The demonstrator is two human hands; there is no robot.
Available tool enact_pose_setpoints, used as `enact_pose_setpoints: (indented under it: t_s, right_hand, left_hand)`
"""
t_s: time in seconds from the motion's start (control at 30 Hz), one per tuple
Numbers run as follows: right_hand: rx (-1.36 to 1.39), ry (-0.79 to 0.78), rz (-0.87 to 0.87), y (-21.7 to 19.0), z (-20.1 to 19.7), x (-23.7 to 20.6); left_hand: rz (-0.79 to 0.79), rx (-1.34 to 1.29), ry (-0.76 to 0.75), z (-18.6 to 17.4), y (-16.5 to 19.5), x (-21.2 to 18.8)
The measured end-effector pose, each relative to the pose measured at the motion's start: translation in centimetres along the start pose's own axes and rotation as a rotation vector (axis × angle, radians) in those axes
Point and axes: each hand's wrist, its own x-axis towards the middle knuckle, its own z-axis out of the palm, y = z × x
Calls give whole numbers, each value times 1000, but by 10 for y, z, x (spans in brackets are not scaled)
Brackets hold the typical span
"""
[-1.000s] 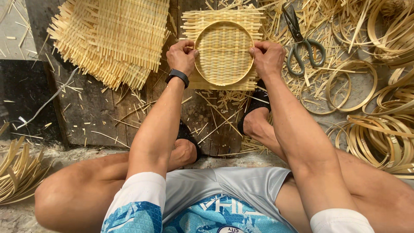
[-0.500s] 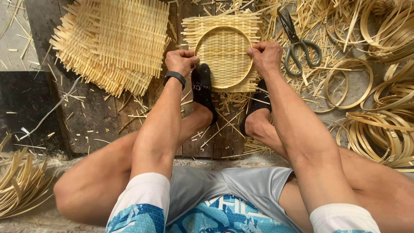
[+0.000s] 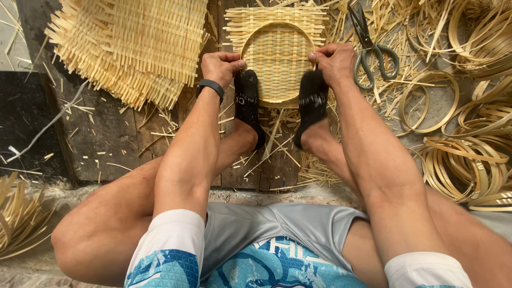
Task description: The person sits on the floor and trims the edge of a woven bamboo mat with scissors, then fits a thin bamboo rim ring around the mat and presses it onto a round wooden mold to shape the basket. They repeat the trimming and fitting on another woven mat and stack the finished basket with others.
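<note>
Two hands grip one woven mat (image 3: 277,32) w/ a round hoop (image 3: 277,63) pressed on top of it, lying on the wood boards (image 3: 114,136) straight ahead of the person. Left hand (image 3: 221,65) curled tight at the hoop's left edge, thumb on the rim, fingers tucked under; black wristband (image 3: 210,86) just below it. Right hand (image 3: 333,61) clenched the same way at the hoop's right edge, thumb and forefinger pinching the rim. Both feet in black socks: left sock (image 3: 248,104) & right sock (image 3: 312,104) press on the lower part of the hoop, toes touching the weave, each just beside its own hand. Mat's square strip ends stick out beyond the hoop at top & sides.

Upper left, apart from the hands: stack of bigger woven sheets (image 3: 133,45), loose ends fanned out. Scissors (image 3: 370,50) w/ greenish handles lie just right of the right hand, on loose strips. Far right: pile of spare bamboo rings (image 3: 469,154), one single ring (image 3: 429,101) near the right forearm. Bundle of strips (image 3: 18,218) at lower left by the knee. Cut scraps litter the boards btw the legs.
</note>
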Motion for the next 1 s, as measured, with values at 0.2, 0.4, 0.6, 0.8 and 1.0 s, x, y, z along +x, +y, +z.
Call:
enact_pose_setpoints:
  t_s: [0.2,0.4,0.6,0.8,1.0]
  right_hand:
    - [-134,-106,30,-25,-15,-2]
    - [-731,-501,-684,-80,46,-50]
    - [-936,77,-988,-49,82,-66]
    - [-650,-132,-911,-49,68,-66]
    - [-394,158,-902,-46,29,24]
  left_hand:
    - [57,460,43,5,35,-6]
    - [1109,818,43,52,56,31]
    - [950,604,-51,71,40,47]
    - [733,642,-107,72,48,43]
    - [762,815,-177,74,48,55]
